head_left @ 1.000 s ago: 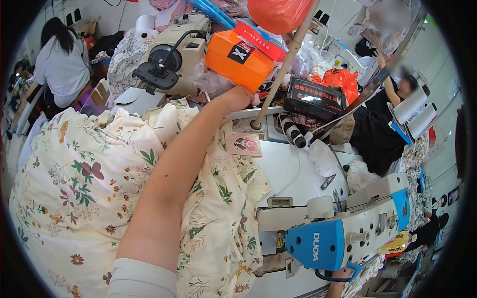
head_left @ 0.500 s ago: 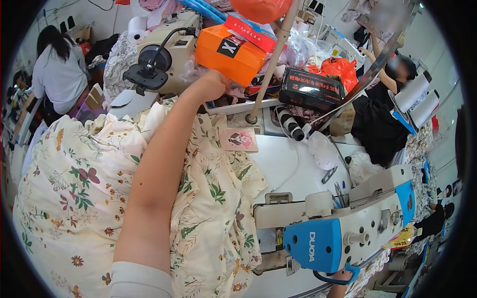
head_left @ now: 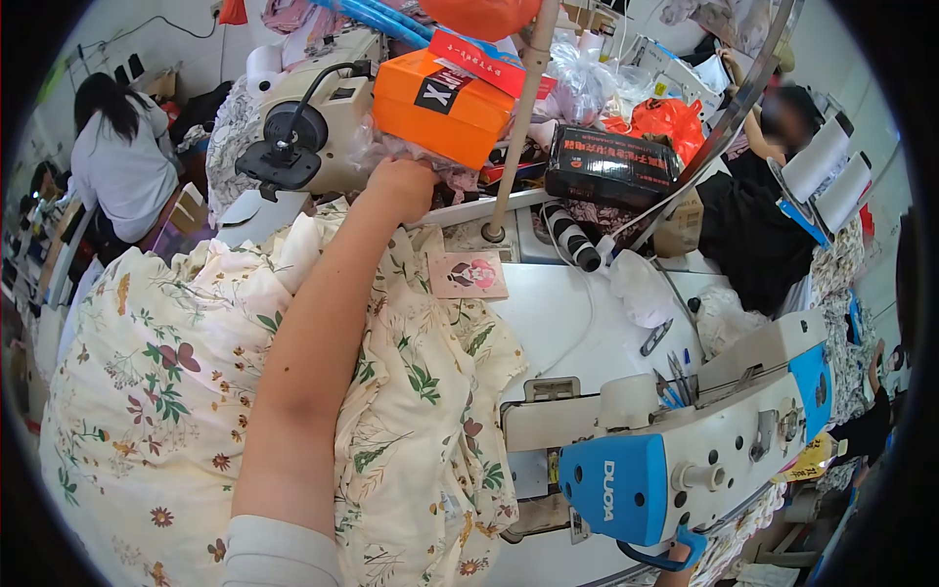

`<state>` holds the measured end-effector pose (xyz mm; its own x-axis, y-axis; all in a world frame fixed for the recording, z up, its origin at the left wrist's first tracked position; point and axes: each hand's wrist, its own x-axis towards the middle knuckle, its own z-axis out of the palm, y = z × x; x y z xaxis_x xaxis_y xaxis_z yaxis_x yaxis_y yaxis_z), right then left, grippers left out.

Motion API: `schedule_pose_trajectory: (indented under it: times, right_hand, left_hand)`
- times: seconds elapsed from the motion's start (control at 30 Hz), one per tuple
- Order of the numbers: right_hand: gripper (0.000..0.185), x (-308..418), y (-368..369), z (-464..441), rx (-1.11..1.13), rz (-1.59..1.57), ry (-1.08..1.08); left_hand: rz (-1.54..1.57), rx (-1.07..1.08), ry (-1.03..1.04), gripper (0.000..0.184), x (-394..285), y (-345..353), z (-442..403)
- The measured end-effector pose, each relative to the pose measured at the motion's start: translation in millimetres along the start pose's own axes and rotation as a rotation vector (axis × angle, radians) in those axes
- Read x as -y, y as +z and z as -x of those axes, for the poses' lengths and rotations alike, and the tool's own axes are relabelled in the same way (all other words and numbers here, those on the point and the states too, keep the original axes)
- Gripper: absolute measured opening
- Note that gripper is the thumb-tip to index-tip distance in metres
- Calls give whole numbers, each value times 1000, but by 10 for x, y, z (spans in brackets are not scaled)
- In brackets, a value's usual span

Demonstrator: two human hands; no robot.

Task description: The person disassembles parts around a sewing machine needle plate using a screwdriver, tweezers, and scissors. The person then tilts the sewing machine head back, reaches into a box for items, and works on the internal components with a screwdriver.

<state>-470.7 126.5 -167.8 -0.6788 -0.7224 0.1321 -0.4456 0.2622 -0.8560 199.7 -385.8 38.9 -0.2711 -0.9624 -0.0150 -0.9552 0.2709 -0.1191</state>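
Note:
My left hand (head_left: pixel 403 188) reaches across the floral fabric (head_left: pixel 176 391) to the pile behind the table. Its fingers curl down beside crumpled clear plastic and pinkish scraps (head_left: pixel 455 176), just below an orange box (head_left: pixel 440 106); whatever they hold is hidden. The cream fabric, printed with leaves and flowers, lies bunched under my left forearm. At the bottom, my right hand (head_left: pixel 677 560) shows only in part, beside the blue curved guard (head_left: pixel 690 541) of a white and blue sewing machine (head_left: pixel 616 489). Its fingers are mostly hidden.
A pink card (head_left: pixel 469 275), a black box (head_left: pixel 611 166) and a striped cylinder (head_left: pixel 572 235) lie near a pole (head_left: pixel 523 117). Pens (head_left: pixel 678 377) stand behind the machine head. A second machine (head_left: pixel 337 117) is at the back left. Two people sit further off.
My left hand has drawn back slightly, down and to the left, away from the orange box's front. More plastic and scraps show between them. The view has shifted a little.

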Motion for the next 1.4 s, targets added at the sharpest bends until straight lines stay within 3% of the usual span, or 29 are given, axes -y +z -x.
schedule_pose_trajectory:
  times: [0.3, 0.57, 0.83, 1.07, 1.2, 1.33, 1.4]
  right_hand:
    - [45, 503, 170, 108, 66, -125, 23]
    - [53, -227, -55, -92, 19, -150, 135]
    - [71, -691, -164, -155, 3, -241, 218]
    - [90, -1110, -234, -277, -10, -386, 356]
    - [102, -1395, -352, -375, 1, -499, 432]
    - [117, -1188, -394, -349, 115, -413, 349]
    - [110, -1312, -537, -567, 244, -978, 623]
  left_hand:
    - [143, 69, -87, 42, -149, 12, -209]
    - [60, 205, -172, 39, -399, -208, -339]
    - [105, 143, -169, 40, -468, -108, -476]
    - [225, -118, -169, 47, -463, 62, -473]
    - [187, 17, -223, 47, -475, -21, -507]
    - [382, -59, -222, 49, -316, 303, -660]
    - [393, -80, -259, 51, -366, 313, -701]
